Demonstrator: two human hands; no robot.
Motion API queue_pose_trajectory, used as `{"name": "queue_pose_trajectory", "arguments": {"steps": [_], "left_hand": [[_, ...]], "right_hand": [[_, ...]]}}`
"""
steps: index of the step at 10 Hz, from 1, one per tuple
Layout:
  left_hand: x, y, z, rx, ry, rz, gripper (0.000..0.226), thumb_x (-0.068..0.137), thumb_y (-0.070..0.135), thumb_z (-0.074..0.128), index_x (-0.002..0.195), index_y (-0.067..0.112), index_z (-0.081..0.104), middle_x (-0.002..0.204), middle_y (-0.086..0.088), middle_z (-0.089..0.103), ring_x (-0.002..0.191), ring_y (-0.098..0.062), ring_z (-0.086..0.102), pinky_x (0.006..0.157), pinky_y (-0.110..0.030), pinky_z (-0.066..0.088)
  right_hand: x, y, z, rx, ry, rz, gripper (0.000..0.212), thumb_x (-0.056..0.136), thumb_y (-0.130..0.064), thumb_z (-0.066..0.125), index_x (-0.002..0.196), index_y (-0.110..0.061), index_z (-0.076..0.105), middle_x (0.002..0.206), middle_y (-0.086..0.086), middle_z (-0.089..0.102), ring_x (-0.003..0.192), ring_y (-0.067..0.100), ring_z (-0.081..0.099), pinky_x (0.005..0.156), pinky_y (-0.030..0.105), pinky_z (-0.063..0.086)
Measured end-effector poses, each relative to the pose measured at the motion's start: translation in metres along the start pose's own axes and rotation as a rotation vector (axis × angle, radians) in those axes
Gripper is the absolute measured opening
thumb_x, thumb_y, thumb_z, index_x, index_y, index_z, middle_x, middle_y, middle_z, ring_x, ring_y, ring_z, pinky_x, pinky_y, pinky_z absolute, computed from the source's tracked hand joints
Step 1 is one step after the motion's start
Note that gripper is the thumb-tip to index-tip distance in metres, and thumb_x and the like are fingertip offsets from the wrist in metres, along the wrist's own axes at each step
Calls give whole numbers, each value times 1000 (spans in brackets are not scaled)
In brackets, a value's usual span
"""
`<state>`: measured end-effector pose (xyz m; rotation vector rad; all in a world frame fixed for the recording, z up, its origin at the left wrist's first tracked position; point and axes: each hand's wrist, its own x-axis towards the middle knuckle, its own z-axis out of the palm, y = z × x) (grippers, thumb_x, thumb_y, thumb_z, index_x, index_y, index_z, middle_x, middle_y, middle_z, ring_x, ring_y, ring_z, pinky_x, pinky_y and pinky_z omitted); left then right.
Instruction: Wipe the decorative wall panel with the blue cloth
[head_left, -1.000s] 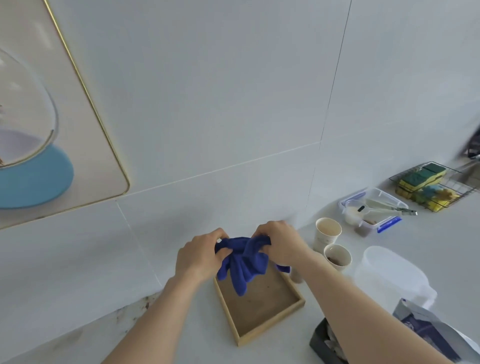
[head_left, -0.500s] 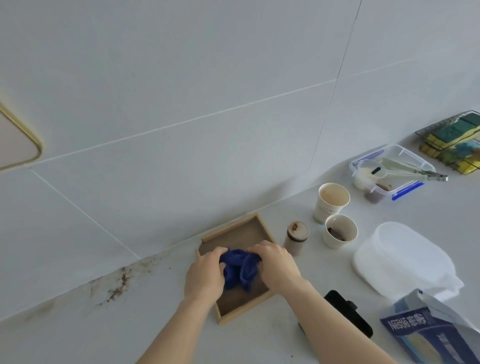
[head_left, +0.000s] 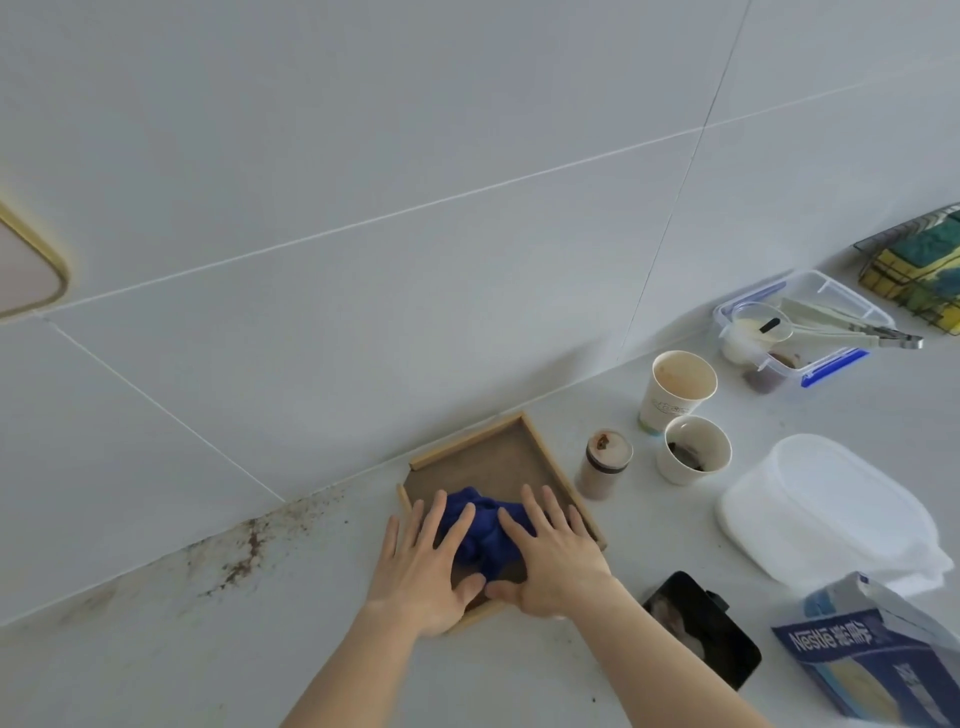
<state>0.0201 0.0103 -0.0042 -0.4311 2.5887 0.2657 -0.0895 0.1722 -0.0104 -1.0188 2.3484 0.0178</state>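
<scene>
Blue cloth (head_left: 480, 530), bunched into a crumpled heap, is seen lying in a shallow wooden tray (head_left: 540, 457) on the pale table (head_left: 260, 649). It is pressed from both sides by two bare hands: the left hand (head_left: 423, 566) and the right hand (head_left: 553, 551) are laid flat with fingers (head_left: 540, 506) spread and extended, nothing being clenched, and the thumbs nearly meet at the near edge of the cloth. The tray's near rim is partly hidden by the hands.

The decorative wall panel (head_left: 26, 270) is glimpsed only as a gold-edged rounded corner at the far left of the tiled wall, well apart from the cloth.

To the right of the tray one small lidded jar (head_left: 605, 465) is stood, and beyond it two paper cups: a taller one (head_left: 675, 389) and a shorter one (head_left: 693, 449) with dark residue inside. One clear container with blue clips (head_left: 802, 332) is set farther right, with tongs laid across it; its other contents are hard to make out. One wire basket of sponges (head_left: 919, 270) is cut off by the right edge. One white lidded tub (head_left: 826, 514) and one black phone (head_left: 701, 623) are placed nearer. On one blue carton (head_left: 872, 660) the word "Nestle" can be read. Brown stains (head_left: 244, 551) are scattered along the wall seam on the left.
</scene>
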Motion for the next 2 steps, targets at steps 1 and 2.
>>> {"name": "queue_pose_trajectory", "arguments": {"steps": [1, 2], "left_hand": [[-11, -14, -14, 11, 62, -36, 82, 96, 73, 25, 157, 41, -19, 167, 0, -30, 157, -30, -22, 127, -53, -12], [-27, -25, -29, -13, 84, -75, 92, 81, 87, 7, 157, 43, -18, 168, 2, -29, 155, -27, -26, 125, -55, -16]], "right_hand": [[-6, -4, -11, 41, 23, 19, 103, 86, -83, 46, 164, -36, -3, 173, 6, -19, 159, 34, -21, 130, 58, -2], [-15, -15, -21, 44, 8, 33, 106, 81, -90, 40, 163, -40, -5, 173, 5, -20, 159, 33, -22, 130, 59, -5]]}}
